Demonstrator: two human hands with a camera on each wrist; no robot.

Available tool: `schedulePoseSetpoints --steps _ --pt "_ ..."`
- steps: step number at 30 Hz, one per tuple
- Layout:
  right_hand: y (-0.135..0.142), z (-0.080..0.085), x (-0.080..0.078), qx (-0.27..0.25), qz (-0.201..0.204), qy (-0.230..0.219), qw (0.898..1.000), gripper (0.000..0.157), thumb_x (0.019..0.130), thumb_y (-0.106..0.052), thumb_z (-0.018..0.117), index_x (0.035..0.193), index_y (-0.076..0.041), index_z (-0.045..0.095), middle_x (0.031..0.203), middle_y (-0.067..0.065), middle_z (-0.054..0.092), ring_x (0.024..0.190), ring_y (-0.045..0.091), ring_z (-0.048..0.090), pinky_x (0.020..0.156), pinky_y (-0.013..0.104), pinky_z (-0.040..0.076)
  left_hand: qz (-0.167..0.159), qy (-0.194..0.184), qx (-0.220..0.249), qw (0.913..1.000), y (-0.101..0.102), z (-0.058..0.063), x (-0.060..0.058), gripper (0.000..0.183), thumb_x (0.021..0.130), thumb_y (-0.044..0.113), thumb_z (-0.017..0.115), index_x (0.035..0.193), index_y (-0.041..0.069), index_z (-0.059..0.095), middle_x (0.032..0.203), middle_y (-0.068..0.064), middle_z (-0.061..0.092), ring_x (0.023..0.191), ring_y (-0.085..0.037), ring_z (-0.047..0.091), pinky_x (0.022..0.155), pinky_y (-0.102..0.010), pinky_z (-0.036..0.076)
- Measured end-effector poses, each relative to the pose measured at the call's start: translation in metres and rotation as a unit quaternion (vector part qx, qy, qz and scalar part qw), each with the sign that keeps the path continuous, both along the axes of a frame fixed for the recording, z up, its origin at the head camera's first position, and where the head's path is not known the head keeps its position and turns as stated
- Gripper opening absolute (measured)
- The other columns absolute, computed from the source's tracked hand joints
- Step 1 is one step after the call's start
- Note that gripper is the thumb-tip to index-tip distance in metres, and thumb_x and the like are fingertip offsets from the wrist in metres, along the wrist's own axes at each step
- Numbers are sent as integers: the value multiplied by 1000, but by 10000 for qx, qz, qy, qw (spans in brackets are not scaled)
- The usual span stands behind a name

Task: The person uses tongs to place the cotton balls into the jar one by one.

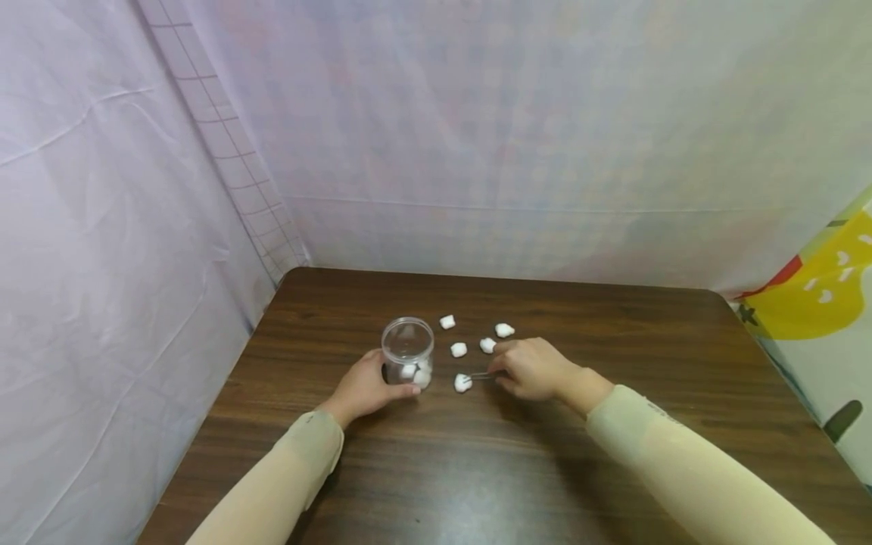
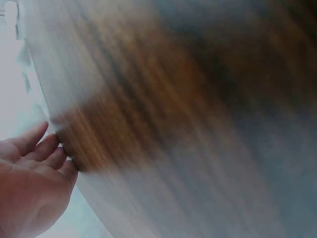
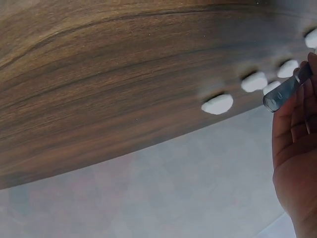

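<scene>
My left hand (image 1: 368,387) holds a clear jar (image 1: 407,341) that stands upright on the table, its thumb across the front of the jar. Several white cotton balls (image 1: 422,377) lie in the bottom of the jar, which has no lid on. In the left wrist view only the bent fingers (image 2: 54,151) show beside the tabletop. My right hand (image 1: 533,369) pinches metal tweezers (image 3: 285,94), their tips pointing left. Those tips are right at a cotton ball (image 1: 462,383) just right of the jar.
Several more loose cotton balls lie behind the tweezers, among them one at the back (image 1: 446,322) and one farther right (image 1: 505,330). The dark wooden table (image 1: 613,318) ends at a pale hanging sheet (image 1: 511,151) behind and another on the left (image 1: 102,265).
</scene>
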State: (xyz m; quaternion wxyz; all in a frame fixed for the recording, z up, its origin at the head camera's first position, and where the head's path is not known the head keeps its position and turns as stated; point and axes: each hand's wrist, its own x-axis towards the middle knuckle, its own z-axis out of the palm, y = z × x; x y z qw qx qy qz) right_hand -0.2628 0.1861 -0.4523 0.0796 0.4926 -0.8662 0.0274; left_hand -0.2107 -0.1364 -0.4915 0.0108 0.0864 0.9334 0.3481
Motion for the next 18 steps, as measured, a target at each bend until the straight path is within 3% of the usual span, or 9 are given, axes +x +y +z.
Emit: schedulePoseSetpoints --steps 18 --pt "0 -7 -2 19 127 65 9999 12 78 -18 77 90 -19 77 83 -10 57 68 10 58 56 36 52 -15 -53 12 10000 -1 -1 -1 88 74 57 83 139 7 54 139 -16 54 127 -33 52 105 -52 41"
